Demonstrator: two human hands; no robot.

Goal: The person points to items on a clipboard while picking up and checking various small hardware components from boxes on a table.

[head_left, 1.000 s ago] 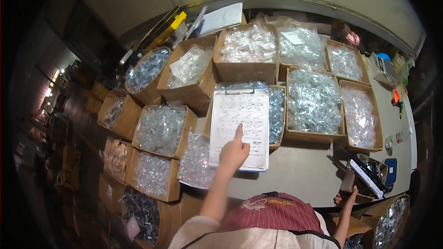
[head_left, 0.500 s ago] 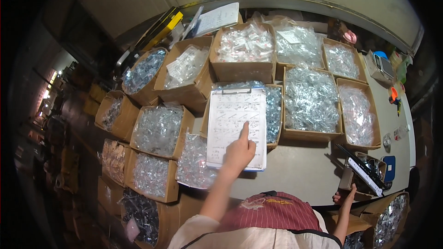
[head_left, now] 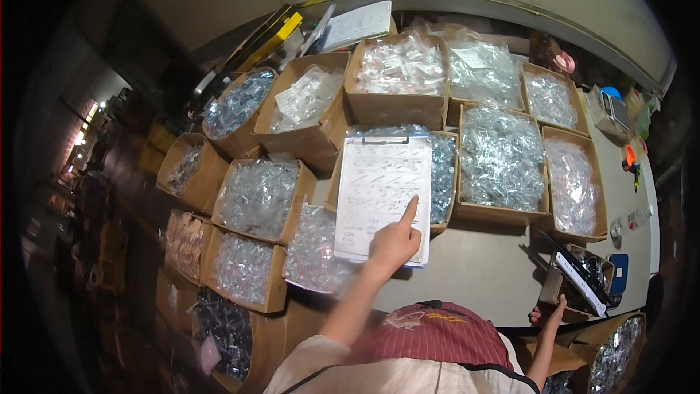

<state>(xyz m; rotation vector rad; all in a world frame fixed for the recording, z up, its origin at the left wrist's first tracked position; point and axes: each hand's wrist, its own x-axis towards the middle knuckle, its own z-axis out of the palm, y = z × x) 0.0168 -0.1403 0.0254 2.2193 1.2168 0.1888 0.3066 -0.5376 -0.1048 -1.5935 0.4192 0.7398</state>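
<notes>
On a clipboard (head_left: 364,208) with a printed sheet, my left hand (head_left: 396,243) points with its index finger stretched out. The fingertip rests on or just over the right part of the paper; the other fingers are curled in and hold nothing. The clipboard lies across boxes of bagged parts, its lower end over the tabletop. At the table's near right edge is my right hand (head_left: 552,312), thumb and fingers apart. It is beside a small box (head_left: 560,286) of dark items, with a white-and-black flat bar (head_left: 581,277) on top. I see nothing held in it.
Cardboard boxes full of clear bags, such as one (head_left: 503,206) behind the clipboard and another (head_left: 277,232) at left, crowd the table. A clear bottle (head_left: 639,217), an orange item (head_left: 629,155) and a blue case (head_left: 618,273) lie at right. Papers (head_left: 357,25) stand at the back.
My left index finger has moved a little to the right across the sheet. The whole scene has shifted slightly right in the picture. My right hand stays by the small box.
</notes>
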